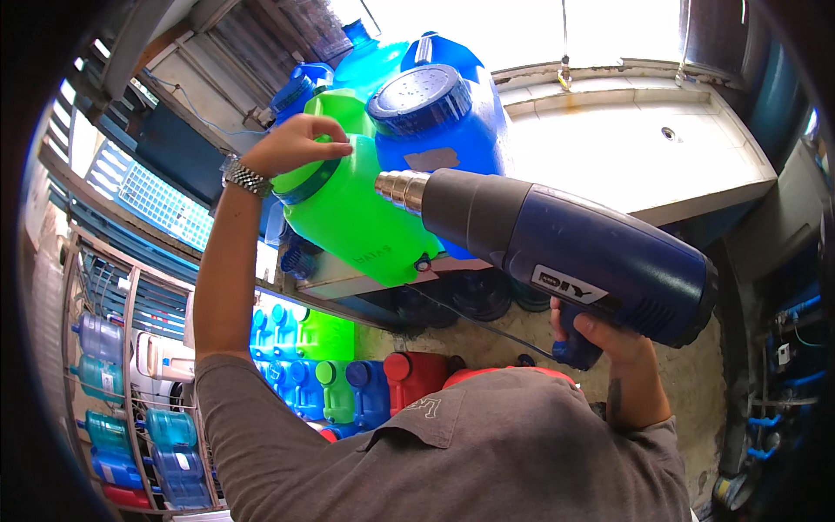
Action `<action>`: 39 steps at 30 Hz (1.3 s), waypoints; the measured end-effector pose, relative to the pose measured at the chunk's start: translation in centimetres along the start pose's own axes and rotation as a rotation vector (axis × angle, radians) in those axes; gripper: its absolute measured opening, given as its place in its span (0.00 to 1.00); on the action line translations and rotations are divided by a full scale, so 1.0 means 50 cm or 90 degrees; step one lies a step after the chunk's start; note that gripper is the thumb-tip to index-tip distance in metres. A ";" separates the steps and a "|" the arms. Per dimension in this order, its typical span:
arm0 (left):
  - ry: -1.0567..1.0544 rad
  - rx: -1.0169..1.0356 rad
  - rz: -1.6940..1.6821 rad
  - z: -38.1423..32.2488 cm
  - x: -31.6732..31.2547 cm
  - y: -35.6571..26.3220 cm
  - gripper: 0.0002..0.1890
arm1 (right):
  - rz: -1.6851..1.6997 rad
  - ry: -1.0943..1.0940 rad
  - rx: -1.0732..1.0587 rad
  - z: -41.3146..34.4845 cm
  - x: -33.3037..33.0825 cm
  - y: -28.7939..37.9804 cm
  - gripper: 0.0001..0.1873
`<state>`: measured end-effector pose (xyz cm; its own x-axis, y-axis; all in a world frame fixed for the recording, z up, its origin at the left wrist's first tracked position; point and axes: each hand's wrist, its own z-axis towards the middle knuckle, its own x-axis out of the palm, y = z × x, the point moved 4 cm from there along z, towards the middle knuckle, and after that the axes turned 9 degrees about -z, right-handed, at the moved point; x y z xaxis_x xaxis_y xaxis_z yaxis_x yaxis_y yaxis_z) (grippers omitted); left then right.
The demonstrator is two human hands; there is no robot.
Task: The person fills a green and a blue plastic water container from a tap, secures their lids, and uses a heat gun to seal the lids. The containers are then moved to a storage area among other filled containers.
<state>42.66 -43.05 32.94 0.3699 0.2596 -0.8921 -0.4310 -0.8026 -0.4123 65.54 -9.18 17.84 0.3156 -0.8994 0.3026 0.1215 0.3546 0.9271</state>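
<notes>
My right hand (610, 336) grips the handle of a dark blue heat gun (587, 254), its thumb and fingers wrapped around it. The gun's stepped metal nozzle (401, 189) points left, in front of a bright green water jug (365, 222). That jug has a dark blue band near its top and a small spigot (423, 263) low on its front. My left hand (303, 147), a metal watch (246, 176) at its wrist, is bent over the jug's top. Its thumb and forefinger are close together; whether they pinch anything is unclear.
A blue jug (443, 147) with a wet dark cap stands right beside the green one. A white tiled basin (620, 143) extends to the right. The gun's cord (483, 323) runs below the ledge. Several jugs (372, 391) stand on the floor; a rack (134, 313) holds bottles at left.
</notes>
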 end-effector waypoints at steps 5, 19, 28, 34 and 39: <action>-0.089 -0.025 0.057 -0.029 -0.013 0.004 0.49 | 0.013 -0.021 0.012 -0.012 -0.005 -0.001 0.12; 0.017 -0.426 0.120 -0.021 -0.031 0.007 0.51 | 0.065 -0.046 0.002 -0.056 -0.028 -0.014 0.15; 0.078 0.041 -0.219 -0.037 -0.017 0.023 0.26 | 0.182 -0.073 -0.077 -0.025 -0.022 -0.010 0.31; -0.051 -0.329 0.271 -0.022 -0.015 0.045 0.48 | 0.140 -0.105 -0.138 -0.001 -0.024 0.004 0.30; 0.063 -0.358 0.155 -0.025 -0.021 0.026 0.48 | 0.184 -0.092 -0.140 0.007 -0.023 0.003 0.28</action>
<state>42.73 -45.01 33.60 0.4021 0.0042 -0.9156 -0.0225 -0.9996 -0.0145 64.88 -8.18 17.71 0.2322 -0.7759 0.5866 0.2516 0.6305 0.7343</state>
